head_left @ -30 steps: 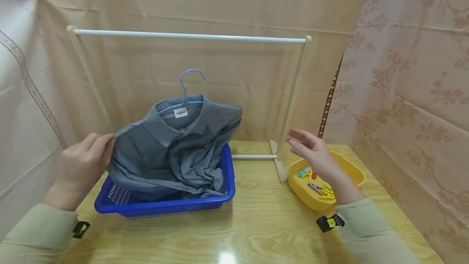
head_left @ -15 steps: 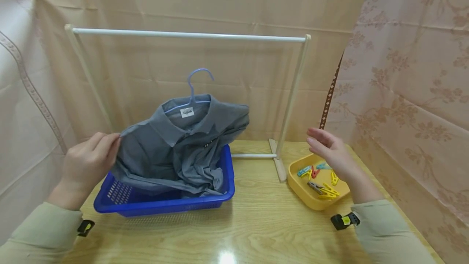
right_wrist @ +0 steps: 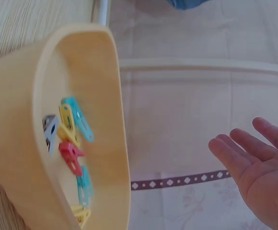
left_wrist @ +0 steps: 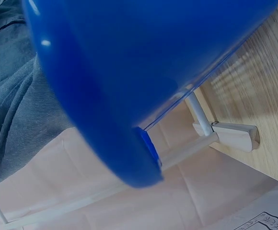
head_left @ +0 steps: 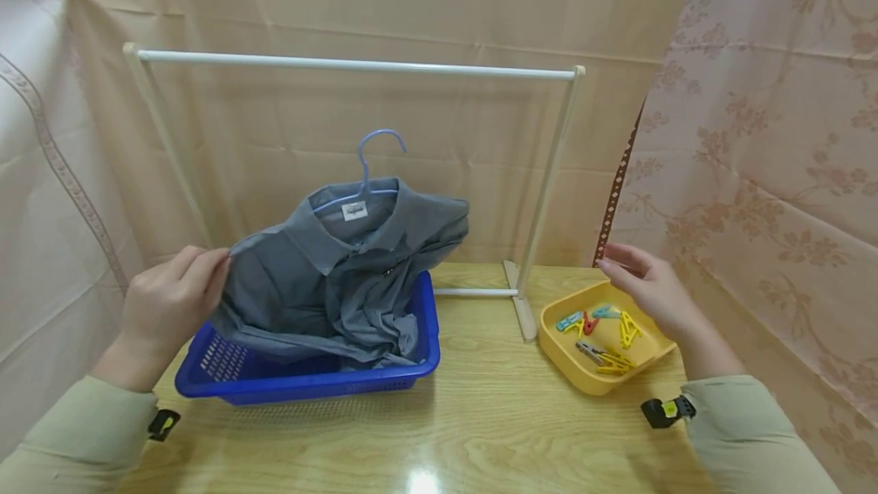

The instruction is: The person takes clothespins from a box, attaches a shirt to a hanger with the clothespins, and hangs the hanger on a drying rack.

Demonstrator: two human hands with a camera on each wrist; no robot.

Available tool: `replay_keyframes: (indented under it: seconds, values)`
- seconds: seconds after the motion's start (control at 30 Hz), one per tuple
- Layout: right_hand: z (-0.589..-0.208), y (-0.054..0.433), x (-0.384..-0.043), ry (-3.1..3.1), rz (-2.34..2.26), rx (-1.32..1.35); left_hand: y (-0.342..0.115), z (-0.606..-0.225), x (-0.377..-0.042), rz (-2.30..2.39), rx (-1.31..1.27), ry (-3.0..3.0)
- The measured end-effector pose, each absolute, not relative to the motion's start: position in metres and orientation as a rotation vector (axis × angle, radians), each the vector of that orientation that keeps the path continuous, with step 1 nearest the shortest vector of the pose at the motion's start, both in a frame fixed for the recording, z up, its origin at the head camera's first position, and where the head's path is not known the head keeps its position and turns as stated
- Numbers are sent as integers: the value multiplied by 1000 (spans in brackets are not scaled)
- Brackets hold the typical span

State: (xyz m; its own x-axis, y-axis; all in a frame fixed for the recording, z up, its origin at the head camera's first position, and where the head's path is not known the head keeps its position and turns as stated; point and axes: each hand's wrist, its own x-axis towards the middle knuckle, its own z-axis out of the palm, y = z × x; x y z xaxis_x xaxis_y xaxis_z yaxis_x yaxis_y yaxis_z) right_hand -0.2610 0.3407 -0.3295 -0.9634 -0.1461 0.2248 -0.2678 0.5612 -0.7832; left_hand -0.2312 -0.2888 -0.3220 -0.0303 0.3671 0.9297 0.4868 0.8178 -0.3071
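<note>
A grey collared shirt [head_left: 288, 288] hangs partly raised out of a blue plastic basket [head_left: 309, 389], its lower part bunched inside. Within its neck sits a light blue hanger [head_left: 364, 166], hook upward and touching no rail. My left hand [head_left: 171, 299] pinches the shirt's shoulder edge at the left; in the left wrist view only a fingertip shows beside the grey cloth [left_wrist: 38, 105]. Above and behind a yellow tub [head_left: 583, 380], my right hand [head_left: 658, 292] is held in the air with relaxed fingers and nothing in them. Several coloured clothespins [head_left: 607, 357] lie in the tub.
A drying rack with a white top rail [head_left: 357, 65] stands behind the basket. Its right foot [head_left: 521, 307] rests on the wooden table [head_left: 480, 418], near the tub. Curtains [head_left: 775, 174] enclose the back and sides.
My right hand has moved right, from over the tub to its far right side, uncovering more clothespins. My left hand has shifted slightly right, and the shirt and hanger have moved right with it.
</note>
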Motion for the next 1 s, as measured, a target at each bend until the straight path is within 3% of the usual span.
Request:
replay_keyframes:
  seconds: [1.0]
  values:
    - [-357, 376, -278, -2939, 785, 188, -289, -322, -232, -106, -697, -1645]
